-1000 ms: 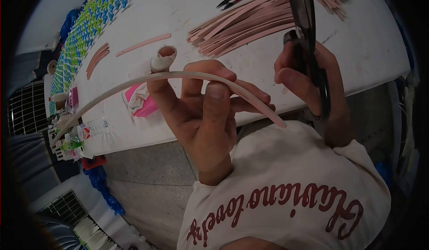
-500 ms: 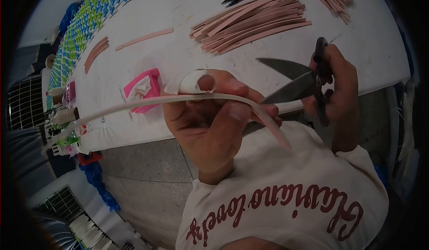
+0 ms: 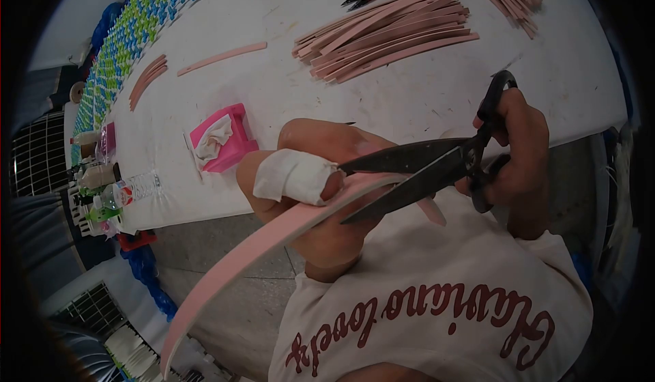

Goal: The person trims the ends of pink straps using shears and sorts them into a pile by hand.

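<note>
L hand (image 3: 334,238) has fingers curled in, gripping a pink strip (image 3: 252,247); R hand (image 3: 522,143) is wrapped round the handles of the scissors (image 3: 437,174), blades parted. Strip is at the scissors' blades, long tail running down-left of them, short end poking out below.

Main risk: upper blade tip is right by the L fingertip w/ the white wrap (image 3: 290,176); if blades closed w/ finger there, cd nick skin or snag wrap. Strip's curved & looks bendy, so a loose hold cd let it twist or slide, & blades might bite askew.

Hidden: lower scissors blade covers part of strip, so can't tell exactly how it sits betw. blades. L thumb tip out of sight; tail end v. close to bottom edge, maybe cut off. Strip bundle (image 3: 501,0), up-right of scissors on worktop (image 3: 273,85), is cropped at top; dark marks on strip pile (image 3: 389,37) above scissors too small to make out.
</note>
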### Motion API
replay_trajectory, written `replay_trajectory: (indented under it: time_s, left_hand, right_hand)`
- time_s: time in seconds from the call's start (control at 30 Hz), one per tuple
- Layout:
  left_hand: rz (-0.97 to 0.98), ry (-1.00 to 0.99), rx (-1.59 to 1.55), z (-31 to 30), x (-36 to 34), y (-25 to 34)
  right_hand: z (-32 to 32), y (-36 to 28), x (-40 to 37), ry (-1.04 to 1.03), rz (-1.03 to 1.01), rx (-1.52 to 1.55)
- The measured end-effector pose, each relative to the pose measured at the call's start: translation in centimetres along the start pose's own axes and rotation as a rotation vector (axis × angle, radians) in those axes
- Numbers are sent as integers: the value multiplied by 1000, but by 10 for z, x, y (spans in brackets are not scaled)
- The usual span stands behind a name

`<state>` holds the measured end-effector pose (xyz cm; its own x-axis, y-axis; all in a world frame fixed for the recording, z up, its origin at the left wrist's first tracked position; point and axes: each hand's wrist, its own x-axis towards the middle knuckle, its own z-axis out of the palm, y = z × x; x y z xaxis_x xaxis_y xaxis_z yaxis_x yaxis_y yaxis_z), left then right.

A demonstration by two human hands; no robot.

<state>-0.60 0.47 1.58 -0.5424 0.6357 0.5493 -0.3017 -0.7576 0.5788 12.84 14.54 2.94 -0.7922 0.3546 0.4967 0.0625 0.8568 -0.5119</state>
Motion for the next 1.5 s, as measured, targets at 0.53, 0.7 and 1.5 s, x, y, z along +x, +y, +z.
replay_trajectory:
  time_s: [0.53, 0.7, 1.5]
  left_hand:
    - [-8, -72, -44, -5, -5, 2]
    - [190, -121, 6, -3, 5, -8]
    - [-67, 172, 17, 7, -2, 3]
  right_hand:
    - [-1, -8, 1, -1, 3, 137]
    - [0, -9, 0, 2, 22, 113]
    - [-3, -12, 1, -44, 24, 2]
